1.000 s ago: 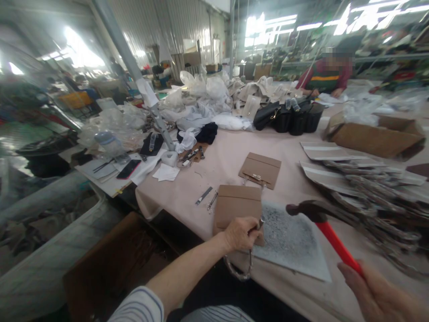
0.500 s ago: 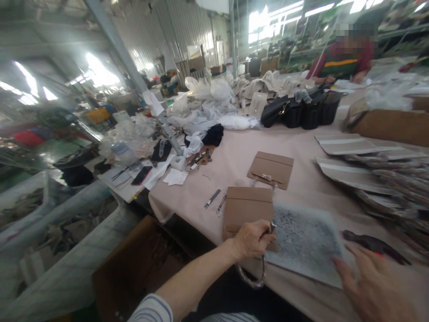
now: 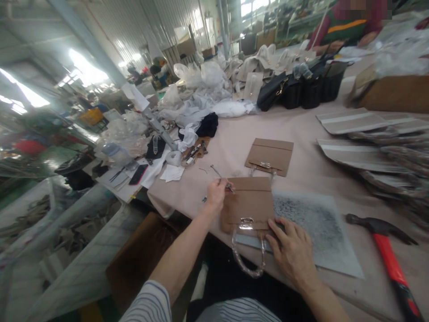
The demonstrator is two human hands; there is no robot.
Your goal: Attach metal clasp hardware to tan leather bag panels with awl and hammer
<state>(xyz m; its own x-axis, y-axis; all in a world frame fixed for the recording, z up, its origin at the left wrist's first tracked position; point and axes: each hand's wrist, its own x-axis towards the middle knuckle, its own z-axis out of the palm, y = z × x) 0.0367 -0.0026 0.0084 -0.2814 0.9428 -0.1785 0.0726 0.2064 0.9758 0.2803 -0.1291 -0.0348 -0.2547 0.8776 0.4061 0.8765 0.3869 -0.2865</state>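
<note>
- The left hand reaches out over the worktop with its fingertips pinched together on a thin metal tool. It looks like a slim rod or pick, though it is too small to tell for sure.
- This hand sits just at the upper left corner of the brown handbag, which lies flat near the worktop's front edge.
- The right hand lies open and flat, fingers spread. It presses on the handbag's lower right corner and grips nothing.
- The handbag partly overlaps a speckled grey mat, which spreads out to its right.
- A metal clasp sits at the handbag's near edge, and its clear-wrapped handle loops down past the worktop's edge.
- A second brown handbag lies flat just beyond the first one.
- A hammer with a red grip rests on the worktop to the right of the mat, apart from both hands.
- Farther back stand a row of black handbags and a cardboard box.
- Flat stacked panels lie along the right side.
- A co-worker's sleeve shows at the far end.
</note>
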